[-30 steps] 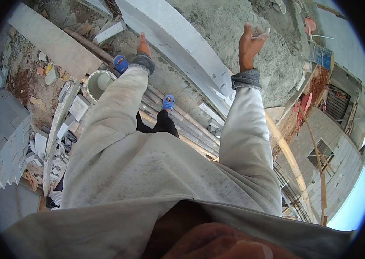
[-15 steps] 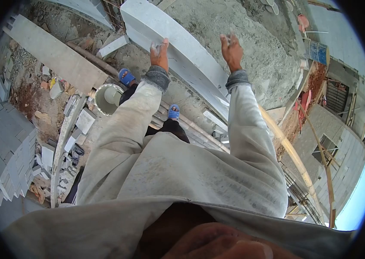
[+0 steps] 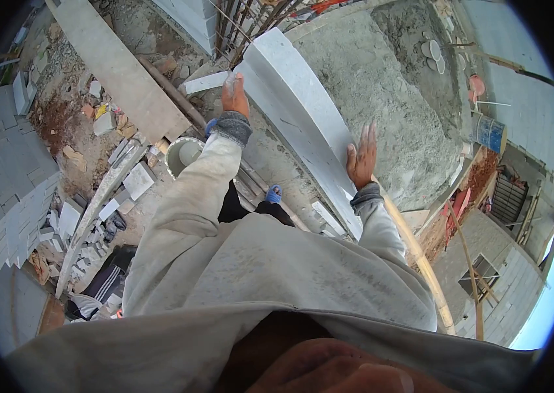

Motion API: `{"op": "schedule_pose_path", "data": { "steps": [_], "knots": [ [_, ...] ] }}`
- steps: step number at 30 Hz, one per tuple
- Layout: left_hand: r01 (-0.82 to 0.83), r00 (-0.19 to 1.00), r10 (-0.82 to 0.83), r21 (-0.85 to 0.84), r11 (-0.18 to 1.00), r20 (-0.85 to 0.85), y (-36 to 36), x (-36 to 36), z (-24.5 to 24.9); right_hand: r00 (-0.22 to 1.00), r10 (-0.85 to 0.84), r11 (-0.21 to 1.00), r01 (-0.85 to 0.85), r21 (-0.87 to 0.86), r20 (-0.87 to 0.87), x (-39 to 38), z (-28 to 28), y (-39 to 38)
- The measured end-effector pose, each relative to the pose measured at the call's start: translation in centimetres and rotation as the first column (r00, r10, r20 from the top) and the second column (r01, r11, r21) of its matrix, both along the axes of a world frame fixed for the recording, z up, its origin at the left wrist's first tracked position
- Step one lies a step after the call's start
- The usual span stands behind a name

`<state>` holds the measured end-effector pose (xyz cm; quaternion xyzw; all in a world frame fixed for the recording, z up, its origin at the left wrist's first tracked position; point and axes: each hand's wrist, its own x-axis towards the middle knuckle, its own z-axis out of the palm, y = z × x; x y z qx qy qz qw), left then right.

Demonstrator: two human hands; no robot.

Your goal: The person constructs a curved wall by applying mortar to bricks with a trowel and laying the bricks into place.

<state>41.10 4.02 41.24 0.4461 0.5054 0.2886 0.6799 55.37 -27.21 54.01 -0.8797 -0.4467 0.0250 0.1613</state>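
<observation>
A long, curved white stone slab (image 3: 303,108) runs from the top middle down toward the right. My left hand (image 3: 234,95) is at the slab's left edge near its far end, fingers curled over it. My right hand (image 3: 362,157) lies flat on the slab's lower part, fingers spread and pointing up. Both arms are in pale dusty sleeves with grey cuffs. My foot in a blue sandal (image 3: 274,194) stands on the ground just below the slab.
A white bucket (image 3: 182,154) stands by my left arm. A long plank (image 3: 123,69) lies upper left beside stacked grey blocks (image 3: 2,170) and rubble. A mortar heap (image 3: 381,85) and blue barrel (image 3: 489,134) are beyond the slab. A pole (image 3: 414,249) slants right.
Both hands have come down from the air onto the slab. The left hand moved to its far edge; the right dropped lower and settled flat on it. The view shifted, with the slab nearer.
</observation>
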Motion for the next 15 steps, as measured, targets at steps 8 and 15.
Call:
{"op": "schedule_pose_path", "data": {
  "steps": [8,15],
  "knots": [
    [-0.288,0.956,0.281,0.097,0.953,0.084,10.2,1.2,1.4,0.853,-0.517,0.856,0.514,-0.060,-0.064,2.9,-1.7,-0.8],
    [0.255,0.880,0.104,0.644,0.721,-0.464,34.1,14.3,7.2,0.815,-0.479,0.877,0.452,-0.161,-0.326,-5.5,2.4,0.3]
  ]
}}
